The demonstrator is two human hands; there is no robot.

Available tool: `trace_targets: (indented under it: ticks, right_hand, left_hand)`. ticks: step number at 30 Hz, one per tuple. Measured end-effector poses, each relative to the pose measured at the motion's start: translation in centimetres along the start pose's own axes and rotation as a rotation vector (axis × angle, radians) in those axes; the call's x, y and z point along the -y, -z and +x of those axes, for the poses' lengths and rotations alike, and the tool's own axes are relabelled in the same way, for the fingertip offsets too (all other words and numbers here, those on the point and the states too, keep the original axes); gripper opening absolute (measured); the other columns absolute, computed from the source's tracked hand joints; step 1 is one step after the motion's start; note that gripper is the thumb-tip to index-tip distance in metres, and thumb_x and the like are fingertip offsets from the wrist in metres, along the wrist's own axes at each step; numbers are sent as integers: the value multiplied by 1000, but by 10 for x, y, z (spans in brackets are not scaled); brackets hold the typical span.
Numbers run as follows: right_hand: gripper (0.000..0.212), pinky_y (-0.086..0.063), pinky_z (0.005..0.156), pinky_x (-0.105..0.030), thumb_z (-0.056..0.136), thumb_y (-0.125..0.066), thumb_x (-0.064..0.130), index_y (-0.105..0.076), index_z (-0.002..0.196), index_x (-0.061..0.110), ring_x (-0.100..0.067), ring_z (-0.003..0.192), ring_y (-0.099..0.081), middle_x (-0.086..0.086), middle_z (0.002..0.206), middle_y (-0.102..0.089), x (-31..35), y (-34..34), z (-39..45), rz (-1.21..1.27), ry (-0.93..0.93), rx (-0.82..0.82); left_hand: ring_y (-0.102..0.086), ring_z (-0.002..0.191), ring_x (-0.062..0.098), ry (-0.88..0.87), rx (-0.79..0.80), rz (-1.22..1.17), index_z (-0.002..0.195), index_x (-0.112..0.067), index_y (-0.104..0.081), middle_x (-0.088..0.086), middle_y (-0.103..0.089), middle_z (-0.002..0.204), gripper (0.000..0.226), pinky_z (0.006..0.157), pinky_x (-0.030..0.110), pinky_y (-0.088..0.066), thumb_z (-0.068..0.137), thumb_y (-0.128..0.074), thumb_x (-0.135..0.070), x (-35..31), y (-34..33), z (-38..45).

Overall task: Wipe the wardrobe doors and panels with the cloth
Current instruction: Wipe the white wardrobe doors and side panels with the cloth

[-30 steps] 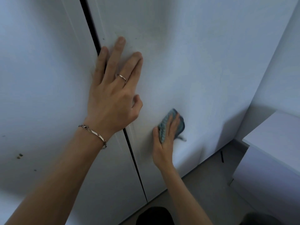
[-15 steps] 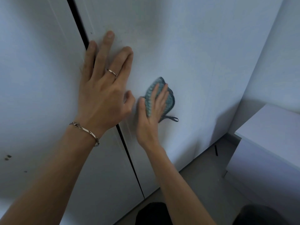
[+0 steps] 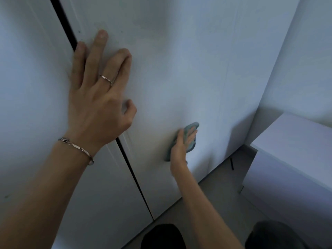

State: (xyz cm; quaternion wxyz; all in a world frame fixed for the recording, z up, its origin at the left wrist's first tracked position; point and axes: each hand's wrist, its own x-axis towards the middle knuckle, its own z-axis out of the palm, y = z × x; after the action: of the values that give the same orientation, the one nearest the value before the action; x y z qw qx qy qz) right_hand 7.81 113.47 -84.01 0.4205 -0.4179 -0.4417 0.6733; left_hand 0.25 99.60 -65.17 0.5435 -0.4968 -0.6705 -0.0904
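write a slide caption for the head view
Left hand braced flat across the door gap while the right hand presses a teal cloth against the white wardrobe door.

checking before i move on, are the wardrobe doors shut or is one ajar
Shut, as far as shown: the left door and right door sit flush, with only a thin dark gap between them. The left hand lies flat across it.

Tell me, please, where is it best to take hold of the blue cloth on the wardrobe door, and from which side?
Probably its upper end, coming from above: the cloth sticks out there beyond the fingers of the right hand, which presses it flat on the right door.
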Motion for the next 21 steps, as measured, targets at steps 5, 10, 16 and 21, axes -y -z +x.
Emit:
trace_targets:
  ticks: [5, 10, 16, 21]
  right_hand:
    - [77, 4, 127, -54, 104, -39, 59, 6, 162, 36, -11, 158, 4, 16, 171, 7, 73, -2, 37, 20, 251, -12]
    - [70, 12, 128, -43, 104, -35, 45, 7, 159, 30, -3, 154, 21, 16, 166, 19, 62, -35, -14, -200, 654, 115]
    - [63, 16, 126, -40, 109, -34, 39, 5, 158, 39, -3, 153, 26, 30, 164, 24, -48, -45, -85, -245, 584, 258]
    - [60, 12, 128, -40, 110, -35, 43, 9, 149, 50, 5, 152, 21, 30, 161, 28, -62, -21, -51, -112, 233, 142]
  left_hand:
    - [-25, 155, 44, -6, -18, 15, 147, 2, -50, 12, -51, 153, 68, 131, 53, -5, 85, -61, -25, -1, -1, 1]
    - [-26, 154, 45, -8, -25, 17, 146, 2, -50, 12, -52, 152, 68, 130, 56, -7, 85, -60, -25, -1, -4, 1]
    - [-25, 154, 45, -9, -15, 13, 147, 0, -50, 12, -50, 154, 67, 129, 59, -10, 87, -56, -29, -2, -3, 0]
    - [-25, 154, 46, -11, -22, 10, 146, 1, -51, 11, -51, 154, 65, 129, 56, -7, 88, -56, -28, -1, -4, 0]
